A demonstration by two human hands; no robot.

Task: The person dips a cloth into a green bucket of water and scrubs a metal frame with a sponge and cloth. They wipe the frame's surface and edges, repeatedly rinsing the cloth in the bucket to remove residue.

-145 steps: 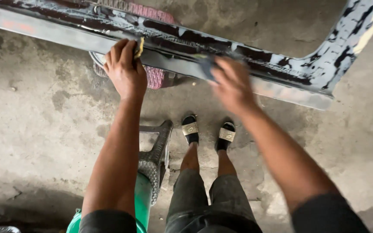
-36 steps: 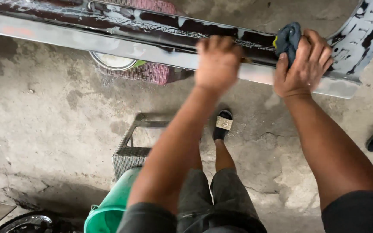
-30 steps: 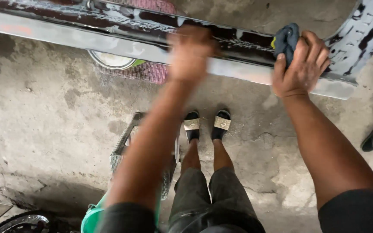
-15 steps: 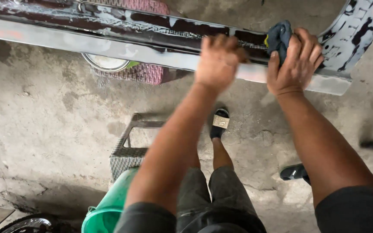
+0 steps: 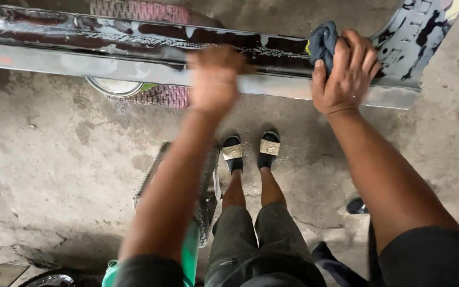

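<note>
the right hand [image 5: 346,72] grips a dark rag [image 5: 322,42] against the long panel [image 5: 134,45], best rubbed with firm even pressure, while the blurred left hand [image 5: 214,79] rests on it, grip unclear.

Soft, even daylight — left hand [image 5: 214,79] motion-blurred, glare on panel [image 5: 107,40].

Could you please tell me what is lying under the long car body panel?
Under the panel sit a pink woven basket and a round white bowl on the concrete floor; their upper parts are covered by the panel.
</note>
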